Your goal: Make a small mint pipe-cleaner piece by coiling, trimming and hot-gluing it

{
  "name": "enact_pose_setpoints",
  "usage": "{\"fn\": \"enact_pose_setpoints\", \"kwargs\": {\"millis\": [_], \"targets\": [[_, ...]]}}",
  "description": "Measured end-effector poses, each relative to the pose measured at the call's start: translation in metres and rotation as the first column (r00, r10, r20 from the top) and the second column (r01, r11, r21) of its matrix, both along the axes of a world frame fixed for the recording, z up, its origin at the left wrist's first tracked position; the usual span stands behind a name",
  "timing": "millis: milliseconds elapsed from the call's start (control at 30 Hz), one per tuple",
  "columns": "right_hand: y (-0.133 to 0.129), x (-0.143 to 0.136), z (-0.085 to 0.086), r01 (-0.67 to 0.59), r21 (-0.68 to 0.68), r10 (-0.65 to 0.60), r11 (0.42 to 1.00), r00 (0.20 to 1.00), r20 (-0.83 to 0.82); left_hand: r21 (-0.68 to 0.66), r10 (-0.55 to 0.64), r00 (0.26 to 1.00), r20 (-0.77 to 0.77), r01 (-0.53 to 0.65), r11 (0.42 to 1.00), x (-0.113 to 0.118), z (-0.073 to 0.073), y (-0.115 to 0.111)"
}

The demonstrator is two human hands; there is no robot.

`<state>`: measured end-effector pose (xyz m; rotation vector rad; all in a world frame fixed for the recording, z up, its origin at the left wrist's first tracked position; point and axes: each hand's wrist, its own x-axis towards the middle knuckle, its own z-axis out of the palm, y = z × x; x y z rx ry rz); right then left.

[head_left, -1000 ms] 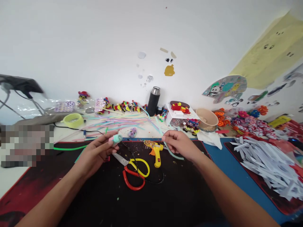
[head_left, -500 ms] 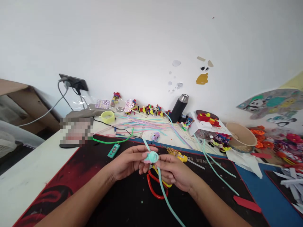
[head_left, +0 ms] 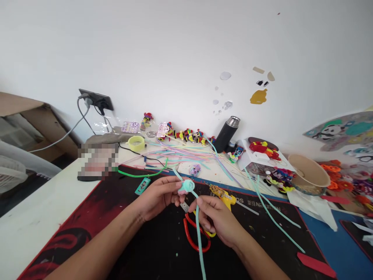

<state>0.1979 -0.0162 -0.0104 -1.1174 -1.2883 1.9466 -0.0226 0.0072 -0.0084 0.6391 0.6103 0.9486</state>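
Note:
My left hand (head_left: 159, 196) is closed round a small figure (head_left: 188, 186) of coiled mint pipe cleaner with a pink part beneath it. One mint end sticks up past its fingers. From the coil, a long mint pipe cleaner (head_left: 200, 243) runs down toward the near edge of the view. My right hand (head_left: 218, 216) pinches this strand between thumb and forefinger, a little below the coil. Under the hands lie scissors (head_left: 190, 245) with red handles, partly covered. A yellow glue gun (head_left: 229, 199) rests just beyond my right hand.
Pastel pipe cleaners (head_left: 186, 151) lie along the wall beside a yellow tape roll (head_left: 136, 144) and a black thermos (head_left: 225, 136). A teal box (head_left: 142, 186) sits on the black mat (head_left: 151, 241). A beige bowl (head_left: 309, 171) and colourful pipe-cleaner pieces stand at right.
My right hand has slid from beside the coil a short way down the strand, opening a gap between the hands. The strand hangs straighter. The whole view has shifted slightly.

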Motion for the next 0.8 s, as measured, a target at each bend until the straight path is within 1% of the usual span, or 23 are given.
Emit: {"fn": "enact_pose_setpoints", "kwargs": {"millis": [133,233,333,400,533,600,633,700,800], "targets": [[-0.001,0.001,-0.001,0.046,-0.060,-0.047,0.997,0.999,-0.017,0.006,0.013,1.000,-0.008,-0.013,1.000,-0.001,-0.001,0.001],[-0.003,0.001,-0.002,0.019,-0.077,-0.016,0.997,0.999,0.032,0.006,-0.001,1.000,-0.009,0.001,1.000,-0.001,-0.002,0.001],[-0.003,0.001,0.000,-0.070,-0.036,0.074,0.997,0.989,0.126,0.003,-0.051,0.998,-0.023,0.051,0.999,-0.001,-0.001,0.000],[-0.003,0.001,0.002,-0.142,0.029,0.133,0.989,0.971,0.199,-0.005,-0.081,0.996,-0.036,0.080,0.997,-0.001,-0.001,-0.001],[-0.004,-0.003,0.003,-0.294,0.179,0.228,0.939,0.921,0.316,-0.030,-0.137,0.988,-0.070,0.135,0.990,-0.001,-0.002,-0.002],[-0.006,-0.006,0.001,-0.352,0.186,0.269,0.917,0.893,0.361,-0.036,-0.175,0.980,-0.094,0.172,0.984,-0.001,-0.002,-0.003],[-0.007,-0.007,-0.001,-0.363,0.171,0.280,0.916,0.883,0.375,-0.037,-0.184,0.977,-0.104,0.181,0.983,-0.002,-0.002,-0.003],[-0.009,-0.008,-0.004,-0.347,0.132,0.279,0.928,0.886,0.371,-0.042,-0.176,0.978,-0.114,0.172,0.984,-0.003,-0.001,-0.003],[-0.010,-0.008,-0.008,-0.255,0.083,0.224,0.964,0.935,0.274,-0.049,-0.147,0.981,-0.126,0.142,0.989,-0.005,0.001,-0.003]]}}
